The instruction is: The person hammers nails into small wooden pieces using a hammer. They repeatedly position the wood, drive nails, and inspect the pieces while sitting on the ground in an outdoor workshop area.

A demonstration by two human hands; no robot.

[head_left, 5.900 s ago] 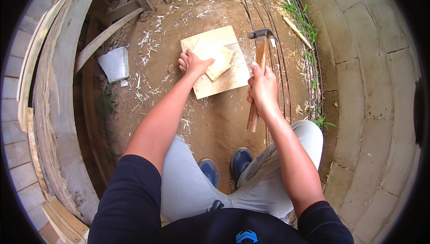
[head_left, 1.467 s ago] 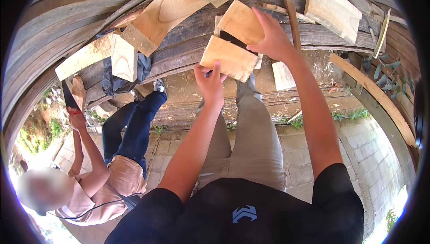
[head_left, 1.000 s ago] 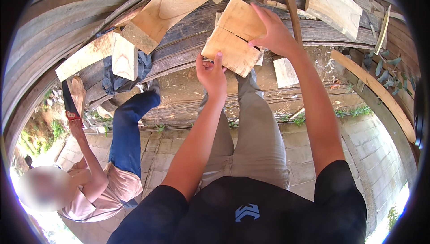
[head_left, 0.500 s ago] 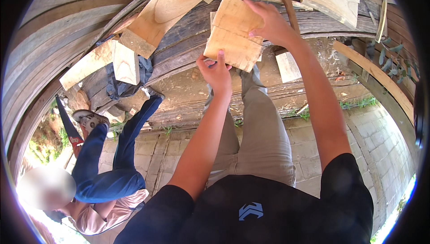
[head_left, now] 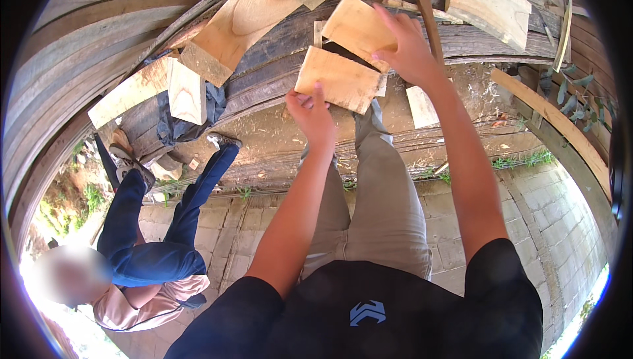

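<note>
Two light wooden pieces are in my hands above the plank bench, with a narrow dark gap between them. My left hand [head_left: 311, 112] grips the nearer wooden block [head_left: 338, 81] at its lower left edge, thumb on top. The farther wooden block [head_left: 358, 28] is in my right hand [head_left: 410, 46], held by its right edge with the fingers on its upper side. The two blocks come close together at the right end of the gap. Beyond my right hand, a hammer [head_left: 427, 19] with a wooden handle lies on the bench.
Boards [head_left: 247, 13] lean at the bench's left, beside a black plastic bag [head_left: 178, 118]. Another pale board [head_left: 488, 6] lies at the far right. A wooden block [head_left: 422, 106] rests on the ground below. At left sits another person [head_left: 155, 263] in blue trousers.
The two blocks, edge to edge before, have come apart. My right hand has carried its block away and tilted it. The person at left has shifted their legs and body.
</note>
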